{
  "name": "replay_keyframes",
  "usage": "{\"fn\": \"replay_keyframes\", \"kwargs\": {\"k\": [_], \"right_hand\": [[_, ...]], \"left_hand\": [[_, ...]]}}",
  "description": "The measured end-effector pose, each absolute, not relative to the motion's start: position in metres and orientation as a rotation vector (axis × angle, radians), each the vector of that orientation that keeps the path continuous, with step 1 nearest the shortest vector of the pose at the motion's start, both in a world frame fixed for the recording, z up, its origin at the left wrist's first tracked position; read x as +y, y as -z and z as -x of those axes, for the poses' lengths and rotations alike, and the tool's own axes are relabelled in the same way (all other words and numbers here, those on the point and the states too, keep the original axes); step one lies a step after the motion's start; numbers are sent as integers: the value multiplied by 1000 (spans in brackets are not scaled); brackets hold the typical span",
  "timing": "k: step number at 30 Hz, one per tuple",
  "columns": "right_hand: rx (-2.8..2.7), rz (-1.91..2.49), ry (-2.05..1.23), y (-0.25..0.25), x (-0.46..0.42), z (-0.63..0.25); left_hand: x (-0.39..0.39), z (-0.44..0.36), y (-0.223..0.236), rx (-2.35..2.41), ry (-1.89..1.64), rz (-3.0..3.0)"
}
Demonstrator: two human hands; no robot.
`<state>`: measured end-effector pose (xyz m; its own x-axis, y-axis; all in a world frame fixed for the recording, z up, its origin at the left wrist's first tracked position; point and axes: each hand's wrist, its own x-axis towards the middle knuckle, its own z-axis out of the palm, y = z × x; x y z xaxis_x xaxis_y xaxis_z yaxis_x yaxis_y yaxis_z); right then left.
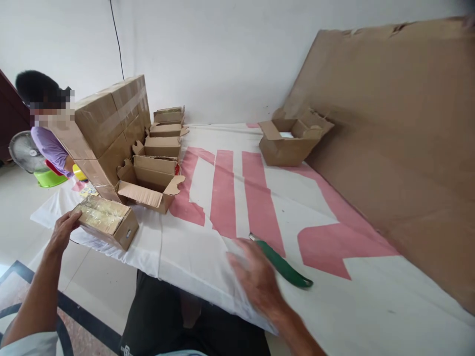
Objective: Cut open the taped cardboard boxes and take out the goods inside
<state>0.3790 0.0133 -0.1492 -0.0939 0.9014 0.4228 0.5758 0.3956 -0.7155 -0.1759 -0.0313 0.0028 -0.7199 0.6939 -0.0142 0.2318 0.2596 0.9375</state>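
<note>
My left hand (66,228) grips the left end of a small closed cardboard box (107,220), its top covered in shiny clear tape. That box rests at the table's front left edge. Above the cloth, my right hand (256,277) is slightly blurred, with fingers apart and nothing in them. Just to its right lies a green-handled utility knife (284,267), its tip pointing up and left. Beyond the taped box stands an open empty carton (148,188) with flaps spread.
Several more open cartons (163,146) line up behind, against a stack of large taped boxes (111,123). Another open carton (285,148) holds something white. A big cardboard sheet (401,123) leans at the right. A person (52,143) sits beyond the stack, near a fan (27,151).
</note>
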Motion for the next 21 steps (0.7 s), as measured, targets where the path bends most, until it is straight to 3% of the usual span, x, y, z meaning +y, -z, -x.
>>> {"fn": "replay_keyframes", "kwargs": {"k": [4, 8, 12, 16, 21], "right_hand": [[-1930, 937, -1206, 120, -4, -269], [-2004, 747, -1535, 94, -11, -184], [-1947, 653, -1518, 73, -26, -169], [-1798, 728, -1289, 69, -40, -225], [-1684, 974, -1019, 88, -32, -317]], "left_hand": [[-30, 167, 1, 2066, -1543, -809], [-43, 150, -2, 2059, -1588, -825], [-67, 116, -21, 2130, -1609, -967], [-87, 57, -37, 2168, -1528, -1176], [-75, -25, -5, 1834, -1277, -1401]]}}
